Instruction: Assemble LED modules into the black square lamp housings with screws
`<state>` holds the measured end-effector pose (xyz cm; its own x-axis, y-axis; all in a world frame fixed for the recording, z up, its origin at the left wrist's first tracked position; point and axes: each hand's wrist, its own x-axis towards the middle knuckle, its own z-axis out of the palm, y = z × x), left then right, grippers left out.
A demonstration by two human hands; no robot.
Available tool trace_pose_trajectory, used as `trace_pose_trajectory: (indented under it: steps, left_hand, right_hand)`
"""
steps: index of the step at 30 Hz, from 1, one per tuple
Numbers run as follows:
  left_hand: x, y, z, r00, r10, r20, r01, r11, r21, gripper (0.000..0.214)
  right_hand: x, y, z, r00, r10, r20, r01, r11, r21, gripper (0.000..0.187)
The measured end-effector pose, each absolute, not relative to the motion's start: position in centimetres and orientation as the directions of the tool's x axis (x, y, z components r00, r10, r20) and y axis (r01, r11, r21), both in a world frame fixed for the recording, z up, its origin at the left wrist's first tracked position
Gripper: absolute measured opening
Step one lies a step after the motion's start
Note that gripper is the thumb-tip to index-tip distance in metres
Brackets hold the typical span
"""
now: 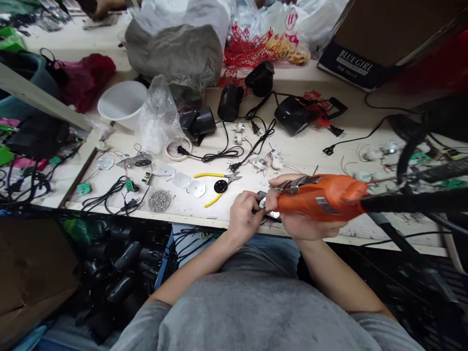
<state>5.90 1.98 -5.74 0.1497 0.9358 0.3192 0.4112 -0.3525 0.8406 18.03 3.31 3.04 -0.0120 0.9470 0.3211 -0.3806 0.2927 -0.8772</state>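
My left hand [243, 218] pinches a small dark-and-silver wired part [262, 201] just above the bench's front edge. My right hand [302, 225] is shut around an orange power screwdriver [320, 198], whose front end reaches the part. A black sleeve or cable [413, 201] runs from the tool's rear to the right. The fingers hide most of the part. Left of my hands lie yellow-handled wire cutters [208, 176], a black disc [221, 186], and several white hexagonal plates [182, 180].
A round dish of small screws [159, 201], a masking tape roll [178, 147], black cables, green circuit boards and small wired parts cover the white bench [204, 214]. Black housings, a white bowl [122, 104] and plastic bags stand behind. Black parts fill a bin below left.
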Motion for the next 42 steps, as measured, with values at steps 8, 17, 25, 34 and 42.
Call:
trace_pose_trajectory:
  steps: [8,17,25,34,42]
  left_hand:
    - [6.0,1.8,-6.3,0.134,0.933,0.335,0.392,-0.36,0.846,0.028]
    - [6.1,1.8,-5.8,0.126,0.934,0.334,0.401,-0.356,0.844,0.03]
    - [5.9,2.0,-5.6,0.137,0.941,0.309,0.393,-0.338,0.855,0.032]
    - [6.1,1.9,-5.8,0.122,0.929,0.348,0.445,-0.365,0.818,0.033]
    - [5.8,1.9,-4.9,0.125,0.897,0.423,0.417,-0.435,0.798,0.032]
  right_hand:
    - [17.7,3.5,2.5,0.017,0.953,0.302,-0.363,0.288,-0.886,0.067]
    - [18.4,4.1,2.3,-0.076,0.952,0.298,-0.371,0.251,-0.894,0.064]
    - [18.5,5.6,3.2,-0.1,0.965,0.244,-0.35,0.195,-0.916,0.07]
    - [18.0,5.1,3.8,-0.009,0.966,0.259,-0.372,0.237,-0.897,0.063]
    - [19.3,3.4,4.5,0.063,0.946,0.317,-0.435,0.312,-0.845,0.067]
